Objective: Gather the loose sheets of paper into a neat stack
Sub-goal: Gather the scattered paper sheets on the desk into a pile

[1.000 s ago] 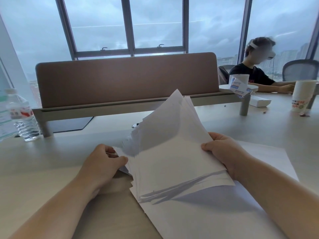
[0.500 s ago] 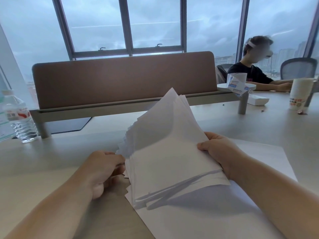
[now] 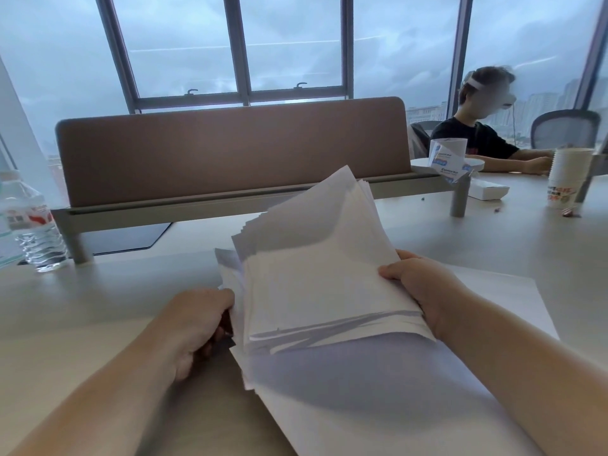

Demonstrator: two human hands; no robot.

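Grey overcast light is coming through tall windows (image 3: 237, 44); a brown divider panel (image 3: 230, 149) is standing across the pale desk (image 3: 82, 307), a mesh chair (image 3: 566, 128) sitting beyond.

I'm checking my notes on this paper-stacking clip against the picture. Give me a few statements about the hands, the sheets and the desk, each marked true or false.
1. Both hands hold the bundle of sheets: the right hand at its right edge, the left hand at its left. True.
2. The bundle's edges are flush. False: the sheets are fanned and uneven.
3. A water bottle stands at the far left of the desk. True.
4. No paper is left on the desk. False: a flat sheet lies under the bundle.
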